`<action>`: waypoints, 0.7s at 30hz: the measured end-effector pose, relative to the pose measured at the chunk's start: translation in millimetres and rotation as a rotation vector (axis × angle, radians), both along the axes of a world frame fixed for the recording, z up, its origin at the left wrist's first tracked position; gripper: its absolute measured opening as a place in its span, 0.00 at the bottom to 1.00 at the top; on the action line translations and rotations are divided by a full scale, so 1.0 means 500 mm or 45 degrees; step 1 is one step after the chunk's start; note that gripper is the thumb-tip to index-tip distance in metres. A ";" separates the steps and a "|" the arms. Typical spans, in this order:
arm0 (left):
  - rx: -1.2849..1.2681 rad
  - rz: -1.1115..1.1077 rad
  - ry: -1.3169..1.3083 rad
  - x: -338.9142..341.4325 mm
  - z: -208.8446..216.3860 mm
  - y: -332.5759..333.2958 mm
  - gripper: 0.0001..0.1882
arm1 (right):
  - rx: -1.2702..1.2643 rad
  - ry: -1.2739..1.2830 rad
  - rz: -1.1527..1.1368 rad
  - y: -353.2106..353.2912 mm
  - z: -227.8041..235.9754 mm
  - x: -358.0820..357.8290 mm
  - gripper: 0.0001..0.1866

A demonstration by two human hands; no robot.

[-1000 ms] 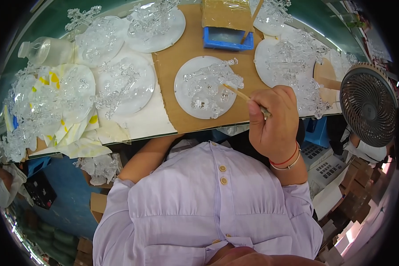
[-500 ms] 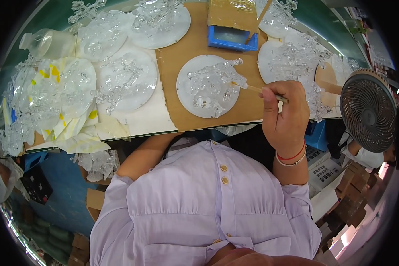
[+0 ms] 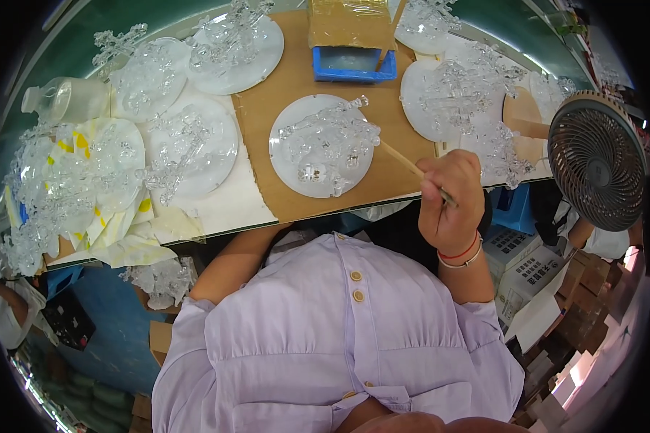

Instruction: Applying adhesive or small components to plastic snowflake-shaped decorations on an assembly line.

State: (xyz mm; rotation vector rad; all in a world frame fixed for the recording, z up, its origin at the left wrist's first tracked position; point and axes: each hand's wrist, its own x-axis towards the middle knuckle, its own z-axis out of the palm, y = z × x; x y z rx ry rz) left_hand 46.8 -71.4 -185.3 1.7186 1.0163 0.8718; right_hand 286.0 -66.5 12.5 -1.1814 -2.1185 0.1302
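My right hand (image 3: 451,189) is closed in a pinch around a thin wooden stick (image 3: 403,158), which slants up and left. Its far tip is beside the clear plastic figure piece (image 3: 339,124) on a white round disc (image 3: 296,180); whether they touch I cannot tell. Several clear, knobbly moulded parts cover that disc, which lies on a brown cardboard sheet (image 3: 260,155). My left forearm (image 3: 242,256) reaches under the table's front edge, and the left hand is hidden there.
Other discs with clear parts (image 3: 202,148) lie to the left, behind and right. A blue tray (image 3: 354,74) under a cardboard cover holds another stick. At the right stands a black fan (image 3: 598,166); a clear plastic bottle (image 3: 68,99) lies at far left near yellow-marked paper (image 3: 115,229).
My right hand has drawn back toward me and slightly left, pulling the stick's tip off the clear parts to their right side. The view has shifted a little.
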 end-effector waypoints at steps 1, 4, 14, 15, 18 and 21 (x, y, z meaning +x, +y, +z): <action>0.013 -0.013 0.034 0.002 -0.007 -0.001 0.26 | 0.010 -0.005 0.022 -0.007 -0.003 0.004 0.06; 0.047 -0.044 0.152 -0.001 -0.024 -0.013 0.25 | 0.001 0.019 0.041 -0.025 -0.010 0.014 0.06; -0.617 -0.418 0.587 -0.094 0.091 -0.066 0.21 | 0.069 0.031 0.076 -0.045 -0.025 0.039 0.07; -0.892 -0.474 0.643 -0.110 0.125 -0.069 0.21 | 0.051 0.030 0.105 -0.050 -0.025 0.043 0.07; -0.819 -0.582 0.464 -0.135 0.259 -0.058 0.17 | 0.027 -0.009 0.177 -0.068 -0.025 0.049 0.07; -0.518 -0.678 0.211 -0.137 0.362 -0.027 0.17 | 0.035 -0.075 0.218 -0.075 -0.024 0.050 0.08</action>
